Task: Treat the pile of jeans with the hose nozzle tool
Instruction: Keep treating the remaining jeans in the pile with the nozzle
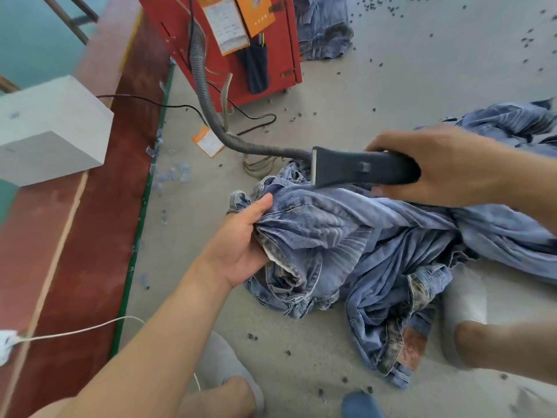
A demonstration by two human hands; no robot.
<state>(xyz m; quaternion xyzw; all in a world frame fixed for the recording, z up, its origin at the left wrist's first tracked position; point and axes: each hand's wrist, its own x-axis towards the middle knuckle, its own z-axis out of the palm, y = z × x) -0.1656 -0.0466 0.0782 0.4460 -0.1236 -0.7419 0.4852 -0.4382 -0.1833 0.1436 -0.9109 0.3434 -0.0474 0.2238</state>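
The right hand (446,167) is wrapped round the black nozzle (361,170), held level above the jeans (376,236) on the floor, mouth pointing left toward the red machine (241,40). The left hand (241,245) clutches bunched denim. The machine's orange labels are unreadable.

My two forearms bare with no sleeves in view, left hand (241,248) bare, right hand (449,167) bare, no gloves, rings or watch visible, light grey shorts (223,363) over my bare knees, blue shoe (360,405) at bottom edge.
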